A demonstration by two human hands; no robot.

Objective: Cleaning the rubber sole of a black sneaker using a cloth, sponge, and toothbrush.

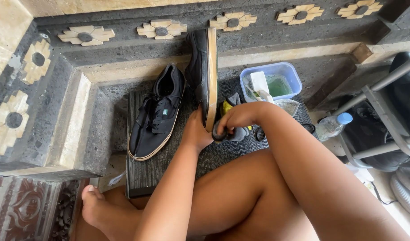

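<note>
We see the scene in soft, even daylight, bright without harsh glare. Shadows are faint and diffuse; a dim patch sits in the stone recess behind the upright shoe point(204, 67). The pale stone at top left looks slightly washed out. Focus is sharp at centre, while straight ledges bow a little toward the frame edges from the wide lens.

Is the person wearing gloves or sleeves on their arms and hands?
No. The left hand and right hand are bare, with no gloves. Both forearms are uncovered too: no sleeves, watch, bracelets or rings show.
</note>
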